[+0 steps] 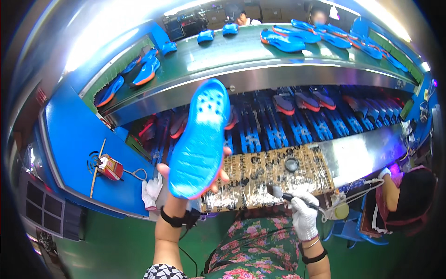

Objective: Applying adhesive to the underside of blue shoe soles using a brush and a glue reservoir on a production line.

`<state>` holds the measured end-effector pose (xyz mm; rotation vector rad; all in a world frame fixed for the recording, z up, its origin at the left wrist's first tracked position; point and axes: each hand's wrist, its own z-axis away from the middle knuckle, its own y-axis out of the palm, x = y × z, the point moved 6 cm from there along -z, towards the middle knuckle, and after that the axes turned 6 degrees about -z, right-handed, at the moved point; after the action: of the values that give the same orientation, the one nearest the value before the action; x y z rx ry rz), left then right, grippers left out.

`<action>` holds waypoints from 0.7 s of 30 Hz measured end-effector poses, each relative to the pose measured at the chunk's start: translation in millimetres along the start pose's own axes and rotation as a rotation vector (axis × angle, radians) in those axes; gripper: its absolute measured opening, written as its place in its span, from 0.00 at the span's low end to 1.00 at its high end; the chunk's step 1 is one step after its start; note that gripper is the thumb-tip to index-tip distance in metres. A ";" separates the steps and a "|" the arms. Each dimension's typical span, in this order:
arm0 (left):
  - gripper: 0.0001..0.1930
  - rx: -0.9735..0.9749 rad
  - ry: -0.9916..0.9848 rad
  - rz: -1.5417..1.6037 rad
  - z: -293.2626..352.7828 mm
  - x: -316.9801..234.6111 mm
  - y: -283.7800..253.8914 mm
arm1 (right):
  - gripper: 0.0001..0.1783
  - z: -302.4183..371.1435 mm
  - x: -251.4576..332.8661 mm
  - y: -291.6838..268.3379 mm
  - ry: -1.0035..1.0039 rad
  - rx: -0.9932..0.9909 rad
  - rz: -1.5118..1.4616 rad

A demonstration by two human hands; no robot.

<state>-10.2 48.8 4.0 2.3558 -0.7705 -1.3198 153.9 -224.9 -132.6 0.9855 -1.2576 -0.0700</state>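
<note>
My left hand [224, 176], bare, holds up a blue shoe sole [197, 149]. The sole stands nearly upright, its broad blue face toward me, with small holes near the upper end and an orange-pink edge; it hides my palm. My right hand [304, 217] wears a white glove and is closed round the dark handle of a brush [288, 197]. The brush's pale bristles point left over a tape-covered brown work surface [251, 173]. On that surface, beyond the brush, sits a small round dark dish [291, 164].
A green conveyor [209, 53] carries several blue soles. Below it, a rack [278, 128] holds more soles. At left, a blue bench [69, 135] bears a red packet [110, 167], a stick [96, 172] and a white glove [151, 190]. Another person [409, 197] sits close at right.
</note>
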 end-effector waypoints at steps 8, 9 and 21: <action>0.47 -0.515 0.270 0.622 -116.7 -151.2 -109.3 | 0.11 -7.9 -42.9 18.5 0.106 0.051 0.039; 0.34 -0.582 0.483 0.300 -100.1 -175.6 -144.8 | 0.10 -4.5 -48.3 26.2 0.128 0.084 0.066; 0.56 -1.417 0.831 -2.358 -79.8 -222.4 -114.1 | 0.10 -2.4 -65.0 -2.3 0.171 0.008 0.029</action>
<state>-2.6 275.6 135.7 1.1117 2.6506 -0.2672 133.3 -189.6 -183.3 0.9592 -1.1160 0.0415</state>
